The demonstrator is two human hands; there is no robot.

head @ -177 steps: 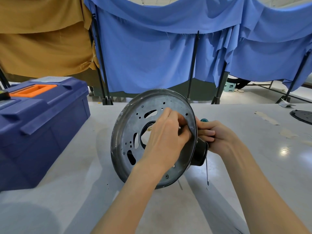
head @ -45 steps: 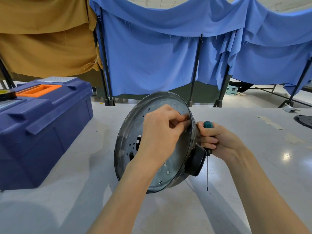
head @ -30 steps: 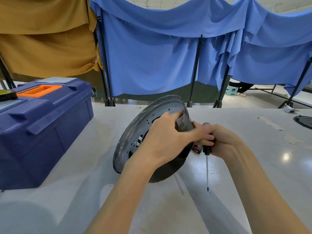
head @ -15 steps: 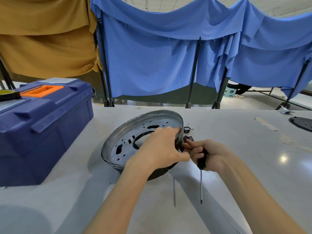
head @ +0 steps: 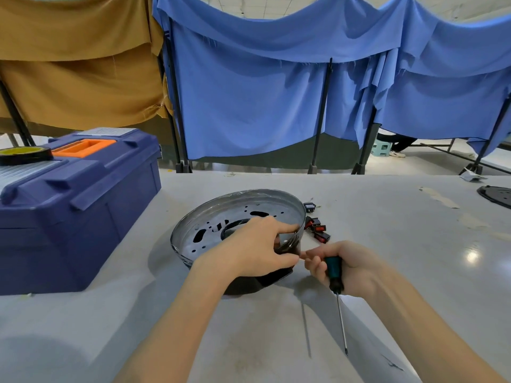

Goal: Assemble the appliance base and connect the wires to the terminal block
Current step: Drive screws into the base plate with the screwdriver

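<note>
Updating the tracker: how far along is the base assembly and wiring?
Done: no wiring shows; the metal base lies open side up on the table. In hand: left hand grips its near rim, right hand holds the screwdriver, tip away from the work. Left: rocker switches lie loose beside it; no terminal block visible.

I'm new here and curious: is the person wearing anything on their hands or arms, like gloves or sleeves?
No. The left hand and right hand are bare, with no gloves or rings in view. The left forearm and right forearm are bare too: no sleeves, watch or bands show.
</note>
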